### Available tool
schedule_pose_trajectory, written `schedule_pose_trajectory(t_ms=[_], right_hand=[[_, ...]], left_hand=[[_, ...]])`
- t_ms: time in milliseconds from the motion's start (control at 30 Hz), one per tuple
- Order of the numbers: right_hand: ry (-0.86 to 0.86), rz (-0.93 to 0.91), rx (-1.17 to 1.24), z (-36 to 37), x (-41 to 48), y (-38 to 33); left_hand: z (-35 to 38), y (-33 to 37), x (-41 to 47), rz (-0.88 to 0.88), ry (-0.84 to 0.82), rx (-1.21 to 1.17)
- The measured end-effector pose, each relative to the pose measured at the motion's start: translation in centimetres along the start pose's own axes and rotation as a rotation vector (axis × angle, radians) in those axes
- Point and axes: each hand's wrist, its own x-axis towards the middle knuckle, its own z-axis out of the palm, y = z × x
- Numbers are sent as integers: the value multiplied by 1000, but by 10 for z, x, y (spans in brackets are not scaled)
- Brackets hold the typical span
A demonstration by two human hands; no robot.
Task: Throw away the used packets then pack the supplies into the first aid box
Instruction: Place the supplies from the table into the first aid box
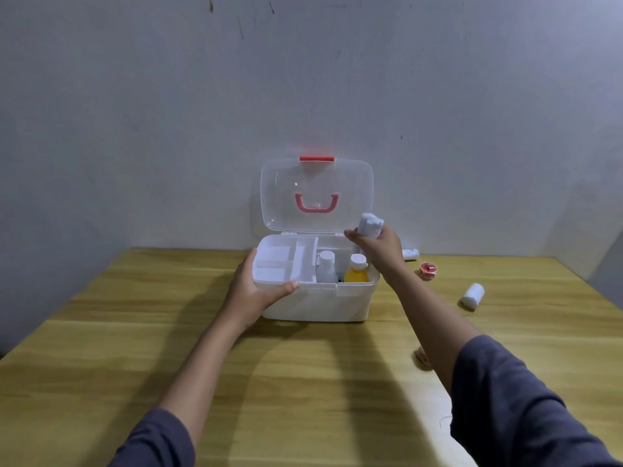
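The box sits at the centre of the frame on a table, its clear lid standing upright against the wall. A white tray fills the left part of the box; to its right stand a white bottle and a yellow bottle. The left hand grips the box's front left corner, thumb laid along the front rim and fingers wrapped round the left side. The right hand hovers above the box's right rear corner, fingers closed round a white roll; the roll sticks up out of the top of the fist, with the fingertips curled on its left side. To the right of the box, on the table, lie a second roll at mid right, a small white tube near the wall, and a red cup between them. A pinkish item shows partly behind the right forearm.
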Motion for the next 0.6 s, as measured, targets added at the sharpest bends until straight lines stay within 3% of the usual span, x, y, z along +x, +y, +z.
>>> schedule_pose_trajectory(t_ms=[133,400,600], right_hand=[[-38,46,-105,-4,-4,-1],[-144,-61,-331,-17,-5,-13],[-233,-72,-328,-23,-9,-14]], left_hand=[[2,1,0,-3,4,-10],[0,-2,2,-9,8,7],[2,2,0,3,10,13]])
